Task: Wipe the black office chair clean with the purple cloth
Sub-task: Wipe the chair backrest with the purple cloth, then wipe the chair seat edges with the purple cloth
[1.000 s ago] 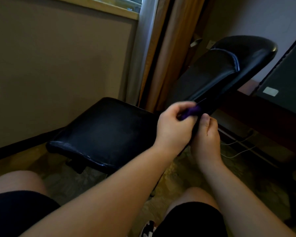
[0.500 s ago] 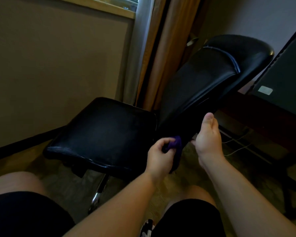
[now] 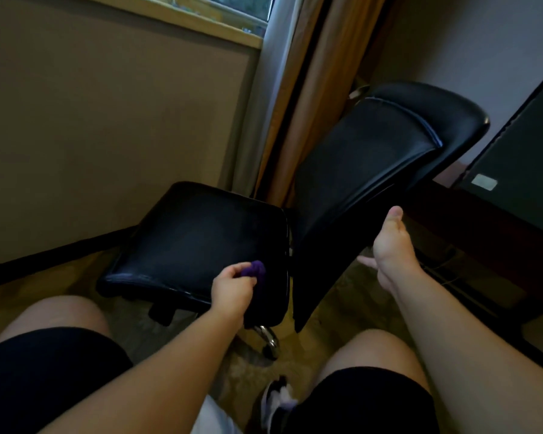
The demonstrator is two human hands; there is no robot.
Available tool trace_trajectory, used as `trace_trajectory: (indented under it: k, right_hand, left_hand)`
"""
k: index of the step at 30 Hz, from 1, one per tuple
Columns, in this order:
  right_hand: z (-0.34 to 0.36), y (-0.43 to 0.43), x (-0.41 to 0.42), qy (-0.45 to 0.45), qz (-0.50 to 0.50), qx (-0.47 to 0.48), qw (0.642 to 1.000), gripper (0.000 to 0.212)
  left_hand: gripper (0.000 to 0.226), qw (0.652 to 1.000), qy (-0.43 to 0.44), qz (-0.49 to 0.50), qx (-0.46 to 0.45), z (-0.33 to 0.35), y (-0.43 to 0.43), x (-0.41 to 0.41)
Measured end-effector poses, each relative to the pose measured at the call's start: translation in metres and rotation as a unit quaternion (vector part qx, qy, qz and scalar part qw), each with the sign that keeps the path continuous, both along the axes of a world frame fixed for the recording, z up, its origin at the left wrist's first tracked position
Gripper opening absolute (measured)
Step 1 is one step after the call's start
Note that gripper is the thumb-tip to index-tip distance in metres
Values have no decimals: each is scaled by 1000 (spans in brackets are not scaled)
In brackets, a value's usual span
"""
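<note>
Head cam: my left hand [image 3: 232, 291] fingers pinch purple cloth [image 3: 254, 269] on seat [image 3: 198, 233]; right hand [image 3: 391, 245], fingers spread, steadies backrest [image 3: 367, 164]. Risk: chair rolls w/ hard wipe.

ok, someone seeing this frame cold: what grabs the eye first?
The black office chair fills the centre, its backrest tilted far back toward the dark desk on the right. Against all that black, the purple cloth stands out, bunched in the left hand and pressed on the near part of the seat close to the backrest. The right hand is at the backrest's lower edge, thumb up.
</note>
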State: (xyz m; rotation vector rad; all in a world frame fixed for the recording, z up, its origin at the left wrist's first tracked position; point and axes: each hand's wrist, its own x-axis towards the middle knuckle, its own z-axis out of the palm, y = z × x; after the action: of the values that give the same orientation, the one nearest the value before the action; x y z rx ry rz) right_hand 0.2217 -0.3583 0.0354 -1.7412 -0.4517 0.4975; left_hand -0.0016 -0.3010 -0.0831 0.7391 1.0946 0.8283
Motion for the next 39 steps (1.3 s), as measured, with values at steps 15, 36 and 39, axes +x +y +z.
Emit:
trace_trajectory:
  k: [15,36,39]
  right_hand:
    - [-48,-25,5,76,-30,79,994,35]
    - [-231,43,-57,-137,48,-149,978,42]
    - [-249,58,-59,-134,76,-233,960,46]
  left_hand:
    - [34,994,-83,15,-69,-10,19,26]
    - [38,817,430,-283,259,-72,146,18]
    - [65,676,588,-341,286,-96,177,-1]
